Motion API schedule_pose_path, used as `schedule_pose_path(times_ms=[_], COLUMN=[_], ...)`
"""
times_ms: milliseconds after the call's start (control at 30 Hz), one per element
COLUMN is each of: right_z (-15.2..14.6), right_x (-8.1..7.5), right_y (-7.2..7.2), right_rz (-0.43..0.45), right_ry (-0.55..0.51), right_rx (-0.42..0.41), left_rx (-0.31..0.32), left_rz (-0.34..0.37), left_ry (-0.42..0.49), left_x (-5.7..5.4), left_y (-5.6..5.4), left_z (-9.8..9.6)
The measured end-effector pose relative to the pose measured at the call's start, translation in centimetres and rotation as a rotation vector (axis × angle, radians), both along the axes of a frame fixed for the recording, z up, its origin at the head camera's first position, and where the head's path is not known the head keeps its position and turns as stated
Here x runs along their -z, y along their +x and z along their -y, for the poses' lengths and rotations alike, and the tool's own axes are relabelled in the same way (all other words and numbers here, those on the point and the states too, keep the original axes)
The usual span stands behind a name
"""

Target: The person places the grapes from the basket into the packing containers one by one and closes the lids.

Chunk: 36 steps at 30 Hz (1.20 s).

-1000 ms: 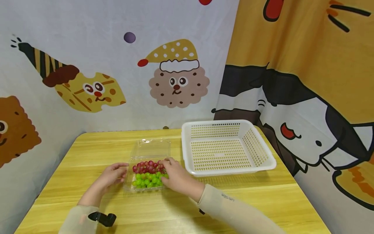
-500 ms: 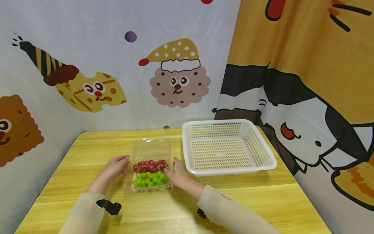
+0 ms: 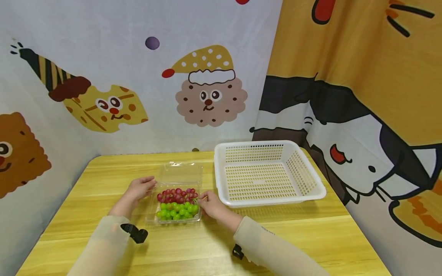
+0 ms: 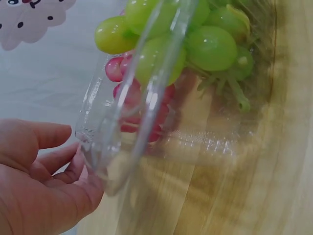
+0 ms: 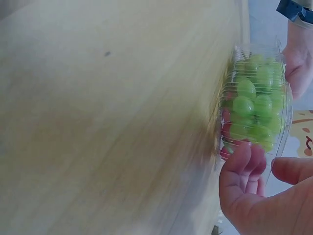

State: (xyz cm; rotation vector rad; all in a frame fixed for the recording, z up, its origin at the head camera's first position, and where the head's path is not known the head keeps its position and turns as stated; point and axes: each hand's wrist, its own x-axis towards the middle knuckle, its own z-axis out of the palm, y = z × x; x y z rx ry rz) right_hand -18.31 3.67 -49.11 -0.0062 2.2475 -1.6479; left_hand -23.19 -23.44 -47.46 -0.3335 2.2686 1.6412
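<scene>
A clear plastic fruit container (image 3: 173,222) lies on the table with its lid (image 3: 182,173) folded back. Inside are a bunch of red grapes (image 3: 177,195) at the back and a bunch of green grapes (image 3: 177,211) in front. My left hand (image 3: 139,188) is at the container's left side, loosely bent fingers right at the corner in the left wrist view. On the opposite side, my right hand (image 3: 213,205) has its thumb and curled fingers on either side of the container's rim, close to a green stem. Its fingertips overlap the clear wall in the right wrist view.
A white perforated plastic basket (image 3: 225,204) stands on the wooden table (image 3: 293,234), right of the container and behind my right hand. Behind the table hangs a cartoon-printed curtain (image 3: 124,23).
My right hand has come off the top of the grapes to the container's right edge, its fingers spreading and then closing there. My left hand has moved up along the left side.
</scene>
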Motion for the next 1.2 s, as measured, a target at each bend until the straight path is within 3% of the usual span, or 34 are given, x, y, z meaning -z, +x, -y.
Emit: schedule_pose_path(times_ms=[300, 567, 767, 867, 1067, 1200], right_z=[0.1, 0.1, 0.1, 0.1, 0.2, 0.2], right_x=[-0.1, 0.1, 0.4, 0.4, 0.3, 0.3], right_y=[-0.2, -0.2, -0.3, -0.3, -0.2, -0.2], right_rz=[0.05, 0.075, 0.081, 0.082, 0.087, 0.091], right_ry=[-0.077, -0.107, -0.148, -0.159, -0.173, -0.191], right_rx=[0.017, 0.03, 0.035, 0.037, 0.04, 0.045], left_rx=[-0.04, -0.05, -0.044, -0.044, -0.04, -0.019], left_rz=[-0.028, -0.125, -0.14, -0.14, -0.127, -0.111], left_ry=[0.03, 0.078, 0.129, 0.201, 0.446, 0.461], left_x=[0.5, 0.3, -0.2, -0.2, -0.4, -0.6], left_y=[-0.4, -0.6, -0.1, 0.1, 0.5, 0.7], left_z=[0.0, 0.0, 0.3, 0.7, 1.3, 1.5])
